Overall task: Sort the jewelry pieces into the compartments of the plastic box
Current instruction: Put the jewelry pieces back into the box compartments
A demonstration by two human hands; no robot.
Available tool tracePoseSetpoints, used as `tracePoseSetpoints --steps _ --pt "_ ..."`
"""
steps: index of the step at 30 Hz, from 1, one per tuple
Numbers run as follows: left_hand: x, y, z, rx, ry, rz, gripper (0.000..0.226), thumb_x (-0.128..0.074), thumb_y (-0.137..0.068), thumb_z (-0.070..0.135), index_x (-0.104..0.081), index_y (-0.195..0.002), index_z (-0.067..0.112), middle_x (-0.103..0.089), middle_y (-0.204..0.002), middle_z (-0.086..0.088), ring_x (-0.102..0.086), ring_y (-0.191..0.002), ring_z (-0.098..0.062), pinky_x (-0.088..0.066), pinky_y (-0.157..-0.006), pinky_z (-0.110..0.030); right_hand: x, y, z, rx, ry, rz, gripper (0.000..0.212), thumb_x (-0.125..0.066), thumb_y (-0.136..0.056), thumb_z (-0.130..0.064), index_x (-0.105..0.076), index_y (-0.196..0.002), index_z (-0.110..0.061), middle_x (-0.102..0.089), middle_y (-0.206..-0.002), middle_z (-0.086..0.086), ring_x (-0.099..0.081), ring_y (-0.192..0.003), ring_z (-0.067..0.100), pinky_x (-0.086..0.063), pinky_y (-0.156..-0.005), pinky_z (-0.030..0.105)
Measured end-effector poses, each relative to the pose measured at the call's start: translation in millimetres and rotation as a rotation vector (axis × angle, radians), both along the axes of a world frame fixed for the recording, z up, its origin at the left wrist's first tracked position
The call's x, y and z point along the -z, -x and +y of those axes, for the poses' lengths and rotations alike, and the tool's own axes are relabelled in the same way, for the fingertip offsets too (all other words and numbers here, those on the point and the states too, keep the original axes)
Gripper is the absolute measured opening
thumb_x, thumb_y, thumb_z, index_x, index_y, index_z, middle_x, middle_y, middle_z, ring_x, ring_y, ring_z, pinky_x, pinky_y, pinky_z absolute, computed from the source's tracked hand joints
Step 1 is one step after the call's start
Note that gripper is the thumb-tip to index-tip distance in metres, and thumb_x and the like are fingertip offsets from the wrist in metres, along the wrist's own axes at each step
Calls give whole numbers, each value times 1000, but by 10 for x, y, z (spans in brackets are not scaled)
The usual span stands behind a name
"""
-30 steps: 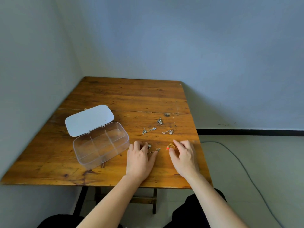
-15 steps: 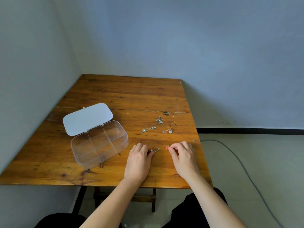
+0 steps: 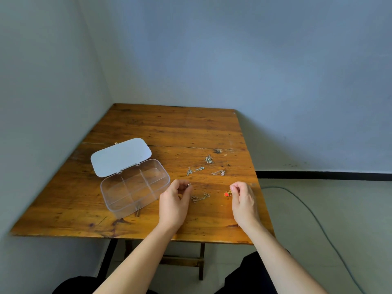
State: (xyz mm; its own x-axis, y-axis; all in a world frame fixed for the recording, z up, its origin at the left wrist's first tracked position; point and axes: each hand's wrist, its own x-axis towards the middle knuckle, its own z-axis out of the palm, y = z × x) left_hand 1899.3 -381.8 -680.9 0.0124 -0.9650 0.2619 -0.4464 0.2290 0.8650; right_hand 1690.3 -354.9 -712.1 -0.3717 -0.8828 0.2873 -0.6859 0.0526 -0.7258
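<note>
My left hand (image 3: 174, 205) hovers over the wooden bench (image 3: 148, 128), its fingers (image 3: 184, 188) pinched shut on a small silver piece (image 3: 188, 185) at their tips. My right hand (image 3: 244, 203) is further right, its fingers (image 3: 234, 188) closed on a gold piece with a red charm (image 3: 227, 193) that hangs just beside them. Between my hands a thin chain with a clasp (image 3: 200, 197) lies flat on the wood. Further back, three more silver pieces (image 3: 209, 159) lie apart from one another. To the left sits the clear plastic box (image 3: 135, 187), its white lid (image 3: 121, 157) swung open behind it; its compartments look bare. A grey cable (image 3: 314, 217) runs across the floor to my right.
</note>
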Motion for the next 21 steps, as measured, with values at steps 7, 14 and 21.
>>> tracePoseSetpoints --steps 7,14,21 --pt "-691 -331 -157 8 31 232 6 -71 -89 17 -70 -95 19 -73 -80 1 -69 -74 -16 -60 -67 -31 -419 -156 -229 -25 -5 -168 19 -49 -103 -23 -61 -112 -11 -63 -108 0 -58 -100 18 -42 -77 24" --pt "-1317 -834 -287 -72 171 263 9 -72 -89 19 -70 -97 16 -74 -83 -3 -73 -76 -20 -61 -66 -32 -1036 -622 -556 -193 61 -397 15 -48 -104 -27 -61 -104 -20 -68 -98 -3 -69 -85 11 -49 -69 21" --pt "-1737 -1304 -416 -166 283 337 1 -70 -91 17 -70 -92 17 -74 -73 -7 -68 -58 -16 -56 -58 -24 -1251 -1230 -802 -329 32 -596 19 -47 -104 -28 -61 -111 -17 -72 -98 1 -71 -88 12 -58 -82 30"
